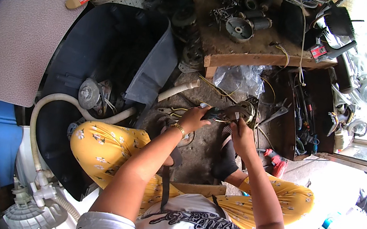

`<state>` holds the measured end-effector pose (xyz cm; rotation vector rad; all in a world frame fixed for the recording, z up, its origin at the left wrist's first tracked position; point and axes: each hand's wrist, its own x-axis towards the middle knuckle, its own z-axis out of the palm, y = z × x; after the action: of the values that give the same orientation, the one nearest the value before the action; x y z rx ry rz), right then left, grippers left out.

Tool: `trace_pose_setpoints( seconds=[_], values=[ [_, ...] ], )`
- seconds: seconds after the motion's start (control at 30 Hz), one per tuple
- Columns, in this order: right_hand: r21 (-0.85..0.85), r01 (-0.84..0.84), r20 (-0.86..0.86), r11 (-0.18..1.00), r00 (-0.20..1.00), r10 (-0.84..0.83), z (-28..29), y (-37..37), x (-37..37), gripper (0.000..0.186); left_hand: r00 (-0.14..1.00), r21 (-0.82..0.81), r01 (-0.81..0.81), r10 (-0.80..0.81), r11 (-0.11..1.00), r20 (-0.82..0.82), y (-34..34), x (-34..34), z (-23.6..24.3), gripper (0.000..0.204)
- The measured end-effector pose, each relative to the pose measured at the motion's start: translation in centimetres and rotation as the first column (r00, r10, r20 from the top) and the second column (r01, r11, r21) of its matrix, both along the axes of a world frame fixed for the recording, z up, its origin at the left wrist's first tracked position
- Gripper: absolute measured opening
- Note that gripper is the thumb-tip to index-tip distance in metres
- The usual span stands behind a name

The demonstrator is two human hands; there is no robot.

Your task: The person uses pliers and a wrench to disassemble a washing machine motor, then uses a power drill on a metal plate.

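My left hand (194,119), a gold-coloured bracelet at its wrist, is closed round a dark, black-handled tool (213,114) whose exact kind I cannot make out. The tool's far end reaches toward a round motor part (243,110) with a dark metal rim and wires, low in front of me between my feet. My right hand (243,136) is closed at the near edge of that motor part, its fingers partly hidden. Pliers with yellow handles (173,111) lie on the floor beside my left hand.
A large black plastic tub (152,70) on the left holds a motor (90,94) and a corrugated hose (61,96). Ahead stands a wooden bench (257,54) with motor parts and screws. At right are a toolbox (284,128) and a red power drill (276,162).
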<state>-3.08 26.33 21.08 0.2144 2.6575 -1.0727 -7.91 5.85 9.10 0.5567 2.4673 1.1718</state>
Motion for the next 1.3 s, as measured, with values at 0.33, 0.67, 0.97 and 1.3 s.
trace_pose_setpoints(
  seconds=[0.33,0.67,0.97,1.3],
  values=[
    [-0.769,0.186,-0.557,0.612,0.276,-0.783,24.8,12.2,-4.8,0.036,0.999,-0.030,-0.048,0.048,0.998,-0.019,-1.2,0.4,-0.8,0.048],
    [0.066,0.072,-0.423,0.995,0.905,-0.037,-0.2,3.1,-0.2,0.028,0.999,-0.115,-0.010,0.013,0.993,0.032,-3.9,2.6,-2.8,0.053],
    [-0.462,0.339,0.137,0.820,0.940,-0.312,1.3,3.2,2.5,0.023,0.937,-0.015,-0.138,0.136,0.990,0.323,-1.8,-0.2,1.9,0.060],
    [-0.503,0.373,0.116,0.780,0.923,-0.366,0.5,2.6,4.7,0.017,0.976,0.255,-0.100,0.046,0.962,0.211,-0.8,0.8,-4.2,0.057]
  ],
)
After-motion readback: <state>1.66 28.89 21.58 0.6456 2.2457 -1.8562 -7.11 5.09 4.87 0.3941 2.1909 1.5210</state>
